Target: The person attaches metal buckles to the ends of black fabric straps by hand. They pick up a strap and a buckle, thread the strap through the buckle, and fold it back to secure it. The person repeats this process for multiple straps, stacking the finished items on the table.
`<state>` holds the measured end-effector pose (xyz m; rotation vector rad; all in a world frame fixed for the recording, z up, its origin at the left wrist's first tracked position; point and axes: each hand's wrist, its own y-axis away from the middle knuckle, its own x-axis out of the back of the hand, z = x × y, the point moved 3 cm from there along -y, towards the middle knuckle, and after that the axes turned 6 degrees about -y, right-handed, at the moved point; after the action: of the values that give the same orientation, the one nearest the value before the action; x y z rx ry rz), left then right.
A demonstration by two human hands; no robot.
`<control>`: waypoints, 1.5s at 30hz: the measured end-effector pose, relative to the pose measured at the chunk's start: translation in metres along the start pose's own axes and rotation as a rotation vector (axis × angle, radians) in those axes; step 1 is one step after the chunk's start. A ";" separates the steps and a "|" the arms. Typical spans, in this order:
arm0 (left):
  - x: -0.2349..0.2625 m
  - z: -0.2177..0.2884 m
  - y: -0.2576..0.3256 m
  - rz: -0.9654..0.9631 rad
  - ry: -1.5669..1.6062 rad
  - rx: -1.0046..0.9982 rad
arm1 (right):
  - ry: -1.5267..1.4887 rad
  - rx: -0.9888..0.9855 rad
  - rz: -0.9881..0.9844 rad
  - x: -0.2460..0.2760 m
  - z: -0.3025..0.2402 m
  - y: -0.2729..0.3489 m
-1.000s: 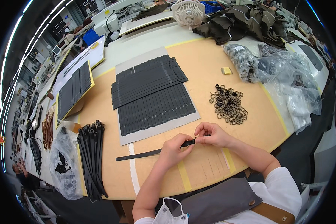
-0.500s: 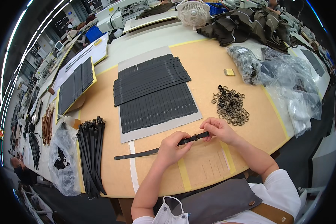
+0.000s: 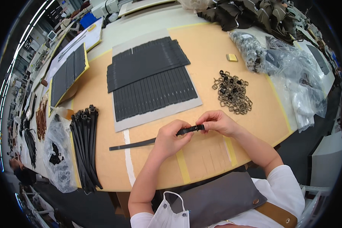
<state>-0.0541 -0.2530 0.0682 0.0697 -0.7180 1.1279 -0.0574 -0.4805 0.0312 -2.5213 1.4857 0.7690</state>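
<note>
A long black strap (image 3: 135, 144) lies across the brown table (image 3: 212, 45), its right end lifted between both hands. My left hand (image 3: 171, 140) pinches the strap near that end. My right hand (image 3: 218, 122) grips the very tip, where a small dark buckle sits on the strap. A heap of dark metal buckles (image 3: 233, 92) lies just beyond my right hand. Rows of flat black straps (image 3: 152, 81) rest on a grey board (image 3: 157, 116) behind my hands.
A bundle of finished black straps (image 3: 84, 146) lies at the left, beside a clear plastic bag (image 3: 57, 155). More clear bags (image 3: 292, 72) are at the right. A small yellow block (image 3: 231, 57) and another tray of straps (image 3: 66, 74) sit farther back.
The view has shifted slightly. Both hands keep hold of the strap's right end and work the buckle there; the strap's free end stays on the table.
</note>
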 end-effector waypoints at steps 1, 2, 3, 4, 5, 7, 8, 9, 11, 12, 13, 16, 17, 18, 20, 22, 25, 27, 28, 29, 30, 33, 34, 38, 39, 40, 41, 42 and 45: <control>-0.001 0.000 0.000 0.007 0.005 -0.010 | 0.025 0.040 -0.015 -0.004 0.000 -0.001; -0.001 0.004 -0.001 -0.019 -0.005 0.019 | 0.039 0.021 0.013 -0.008 -0.002 0.000; -0.002 0.005 -0.002 -0.027 -0.005 0.022 | 0.054 0.007 0.033 -0.012 -0.004 0.000; -0.003 0.006 -0.002 -0.035 -0.011 0.024 | 0.097 -0.030 0.066 -0.016 -0.004 0.000; -0.003 0.007 -0.004 -0.039 -0.018 0.017 | 0.115 -0.088 0.054 -0.017 -0.004 -0.001; -0.008 0.006 0.000 -0.055 -0.001 0.001 | 0.152 -0.204 0.028 -0.019 0.000 0.000; -0.009 0.006 -0.001 -0.062 0.004 -0.017 | 0.176 -0.192 0.028 -0.019 0.001 -0.001; -0.011 0.005 0.000 -0.073 0.009 -0.014 | 0.191 -0.210 0.040 -0.021 0.003 -0.001; -0.012 0.005 0.001 -0.089 0.016 -0.014 | 0.225 -0.240 0.060 -0.024 0.004 -0.001; -0.013 0.005 0.001 -0.090 0.015 -0.004 | 0.231 -0.234 0.073 -0.024 0.004 -0.001; -0.013 0.007 0.000 -0.092 0.015 0.005 | 0.237 -0.229 0.086 -0.024 0.005 -0.001; -0.014 0.003 -0.001 -0.093 -0.006 0.010 | 0.251 -0.215 0.113 -0.023 0.006 -0.001; -0.014 0.001 0.000 -0.096 -0.012 0.010 | 0.253 -0.215 0.123 -0.022 0.007 0.000; -0.013 0.001 -0.001 -0.105 -0.025 0.003 | 0.257 -0.216 0.134 -0.021 0.007 0.000; -0.012 -0.001 -0.002 -0.122 -0.051 -0.010 | 0.265 -0.220 0.154 -0.020 0.007 0.000; -0.013 -0.003 -0.001 -0.140 -0.027 0.035 | 0.260 -0.210 0.161 -0.021 0.007 0.000; -0.011 -0.004 -0.001 -0.161 -0.011 0.088 | 0.256 -0.207 0.165 -0.021 0.007 0.000; -0.011 -0.005 -0.001 -0.173 -0.010 0.109 | 0.262 -0.207 0.161 -0.020 0.007 -0.001; -0.010 -0.005 -0.001 -0.180 -0.011 0.114 | 0.268 -0.207 0.157 -0.020 0.006 -0.001; -0.011 -0.006 -0.001 -0.187 -0.011 0.121 | 0.274 -0.209 0.154 -0.019 0.007 -0.001; -0.011 -0.006 -0.001 -0.184 -0.011 0.112 | 0.273 -0.207 0.149 -0.018 0.008 -0.001; -0.012 -0.007 -0.001 -0.178 -0.009 0.101 | 0.268 -0.211 0.141 -0.017 0.010 -0.001; -0.012 -0.006 0.000 -0.179 -0.005 0.106 | 0.265 -0.218 0.142 -0.018 0.010 -0.001; -0.012 -0.007 0.000 -0.188 -0.002 0.129 | 0.278 -0.230 0.138 -0.019 0.007 -0.002; -0.012 -0.007 0.000 -0.189 -0.010 0.127 | 0.279 -0.229 0.141 -0.019 0.008 -0.002; -0.012 -0.007 0.000 -0.190 -0.018 0.126 | 0.279 -0.228 0.144 -0.019 0.008 -0.002; -0.011 -0.007 -0.001 -0.191 -0.027 0.123 | 0.281 -0.224 0.148 -0.018 0.008 -0.003; -0.011 -0.006 -0.001 -0.199 -0.012 0.140 | 0.280 -0.225 0.143 -0.018 0.009 -0.002; -0.011 -0.005 0.000 -0.212 0.007 0.165 | 0.277 -0.224 0.140 -0.019 0.010 -0.002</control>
<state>-0.0544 -0.2597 0.0587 0.2754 -0.5956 0.9808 -0.0667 -0.4614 0.0314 -2.8093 1.7685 0.6586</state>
